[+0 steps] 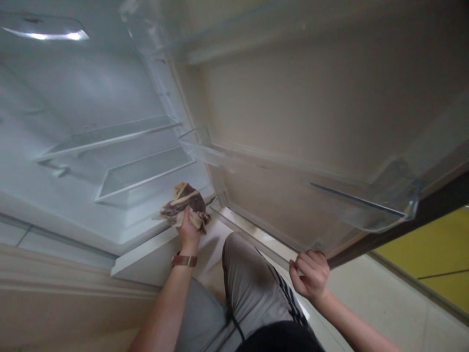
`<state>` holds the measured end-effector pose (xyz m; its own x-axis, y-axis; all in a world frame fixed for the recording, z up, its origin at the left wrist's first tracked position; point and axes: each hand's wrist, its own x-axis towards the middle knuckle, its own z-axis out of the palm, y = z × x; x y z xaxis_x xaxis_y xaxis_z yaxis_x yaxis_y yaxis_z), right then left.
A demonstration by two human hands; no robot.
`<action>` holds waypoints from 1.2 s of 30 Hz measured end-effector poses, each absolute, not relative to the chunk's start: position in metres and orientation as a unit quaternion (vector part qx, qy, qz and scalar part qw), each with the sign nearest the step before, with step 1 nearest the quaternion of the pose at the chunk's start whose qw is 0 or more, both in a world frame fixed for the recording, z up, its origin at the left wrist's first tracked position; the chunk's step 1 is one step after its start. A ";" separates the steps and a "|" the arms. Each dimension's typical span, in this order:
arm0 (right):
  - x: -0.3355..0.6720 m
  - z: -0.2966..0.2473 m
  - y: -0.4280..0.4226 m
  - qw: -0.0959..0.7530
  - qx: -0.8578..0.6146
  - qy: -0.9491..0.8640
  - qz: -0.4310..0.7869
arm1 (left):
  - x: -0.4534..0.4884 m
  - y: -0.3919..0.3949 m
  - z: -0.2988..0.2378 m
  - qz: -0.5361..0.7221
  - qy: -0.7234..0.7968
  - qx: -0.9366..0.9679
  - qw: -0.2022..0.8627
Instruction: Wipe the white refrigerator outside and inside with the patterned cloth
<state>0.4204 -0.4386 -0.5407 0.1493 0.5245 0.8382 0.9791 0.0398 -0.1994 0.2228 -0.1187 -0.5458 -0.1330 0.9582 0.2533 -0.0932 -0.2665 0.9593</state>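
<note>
My left hand (189,230), a brown watch on its wrist, is closed round a crumpled brown and beige cloth (185,203). The cloth is at the hinge side of the open refrigerator, near the lower edge of its white interior (146,220). Whether it touches the wall there I cannot tell. On the right, my right hand (311,274) has its fingers curled at the edge of the refrigerator door (286,112), close to the bottom door bin. The fingertips are partly hidden.
Two glass shelves (146,168) sit inside the refrigerator, with a lit lamp (47,34) above. A clear door bin (348,200) juts out from the door. My knee (245,274) is under the door. A yellow panel (432,259) stands at the right.
</note>
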 end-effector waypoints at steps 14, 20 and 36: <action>0.419 -0.541 -0.440 0.397 -0.646 -0.588 -0.282 | 0.304 -0.167 -0.459 0.013 0.412 0.911 -0.005; 0.419 -0.539 -0.438 0.404 -0.642 -0.590 -0.276 | 0.326 -0.174 -0.459 -0.085 0.361 0.929 0.010; 0.419 -0.538 -0.439 0.401 -0.642 -0.586 -0.288 | 0.358 -0.248 -0.458 -0.144 0.232 0.957 0.097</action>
